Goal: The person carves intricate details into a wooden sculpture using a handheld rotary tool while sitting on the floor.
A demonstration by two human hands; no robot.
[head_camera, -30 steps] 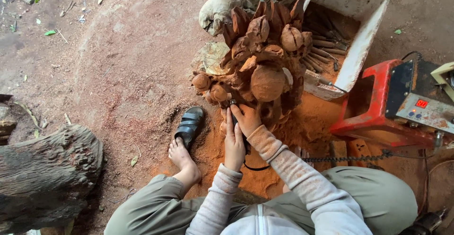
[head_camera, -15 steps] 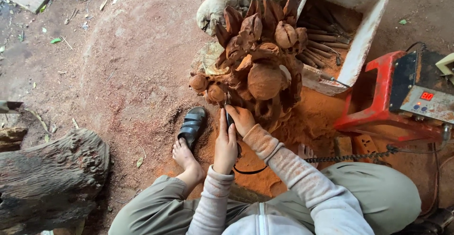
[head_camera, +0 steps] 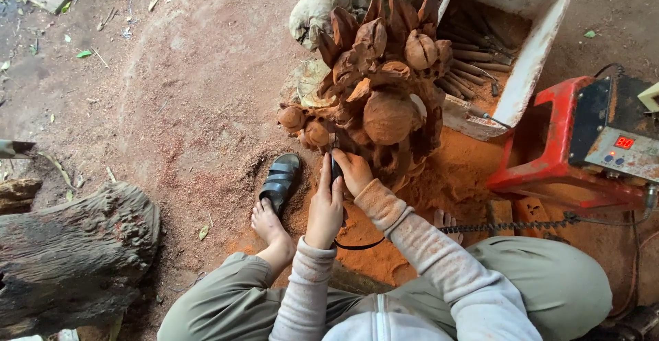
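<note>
Sawdust, orange and thick, lies all around the one wood carving [head_camera: 384,101] that we work on, a reddish-brown cluster of rounded fruits and pointed leaves standing on the dirt floor [head_camera: 178,87] in front of us. Our two hands meet at its lower front edge: our left hand [head_camera: 325,207] is wrapped around one slim dark rotary tool [head_camera: 336,169], whose tip points up at the base of the carving, and our right hand [head_camera: 354,171] closes on the same tool from the other side, fingers touching the wood. One thin black cord [head_camera: 357,245] loops down from the tool below our wrists. Just left of the hands we count one black sandal [head_camera: 280,182], empty, with our one bare foot [head_camera: 269,223] beside it on the sawdust. Behind the carving to the right stands one white box [head_camera: 542,32] holding many wooden-handled chisels, too crowded to count. Further right sits one red machine [head_camera: 563,149] with a small lit display. At the lower left lies one large weathered log [head_camera: 68,252].
</note>
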